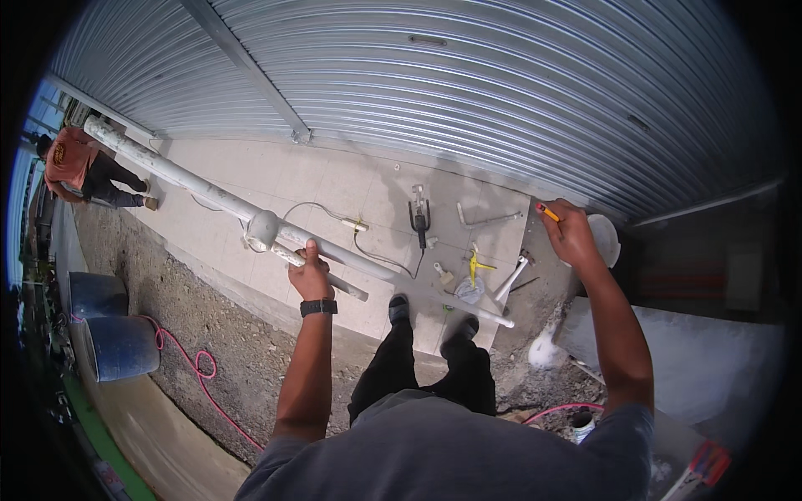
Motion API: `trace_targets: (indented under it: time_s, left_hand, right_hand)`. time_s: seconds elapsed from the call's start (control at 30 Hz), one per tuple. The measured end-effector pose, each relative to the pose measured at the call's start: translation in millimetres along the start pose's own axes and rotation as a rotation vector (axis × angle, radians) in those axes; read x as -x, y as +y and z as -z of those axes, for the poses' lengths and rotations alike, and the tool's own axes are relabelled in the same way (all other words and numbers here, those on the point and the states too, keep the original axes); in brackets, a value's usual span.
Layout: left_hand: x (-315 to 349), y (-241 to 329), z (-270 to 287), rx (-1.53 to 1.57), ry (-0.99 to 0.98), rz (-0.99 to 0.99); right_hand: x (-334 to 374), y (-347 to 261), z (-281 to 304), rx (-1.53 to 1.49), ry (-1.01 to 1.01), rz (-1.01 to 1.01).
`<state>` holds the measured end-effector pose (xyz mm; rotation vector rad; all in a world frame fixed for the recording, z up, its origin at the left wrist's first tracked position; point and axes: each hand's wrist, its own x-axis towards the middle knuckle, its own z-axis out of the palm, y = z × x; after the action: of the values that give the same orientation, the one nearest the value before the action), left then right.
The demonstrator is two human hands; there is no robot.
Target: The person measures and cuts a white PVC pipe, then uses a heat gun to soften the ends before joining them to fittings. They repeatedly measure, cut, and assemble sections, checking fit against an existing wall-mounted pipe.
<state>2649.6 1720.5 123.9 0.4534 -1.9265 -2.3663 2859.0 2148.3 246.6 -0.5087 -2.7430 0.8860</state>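
Before shutter — left hand (311, 277) grips pipe (194, 188), axis upper-left to lower-right.

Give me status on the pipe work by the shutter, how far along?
Done: a long white pipe run with an elbow fitting lies assembled on the slab. In hand: the left hand grips a short white pipe by that fitting; the right hand holds an orange pencil. Left: loose pipe pieces and tools remain scattered, unjoined.
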Motion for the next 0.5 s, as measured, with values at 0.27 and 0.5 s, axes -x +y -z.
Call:
trace_targets:
  time_s: [0.27, 0.5]
  left_hand:
    - [91, 39, -40, -0.145, -0.099, -0.275]
    - [151, 60, -48, -0.279, -0.062, -0.292]
  right_hand:
    - [-56, -254, 80, -0.449, 0.094, 0.32]
    - [-91, -321, 41, -0.339, -0.252, 0.163]
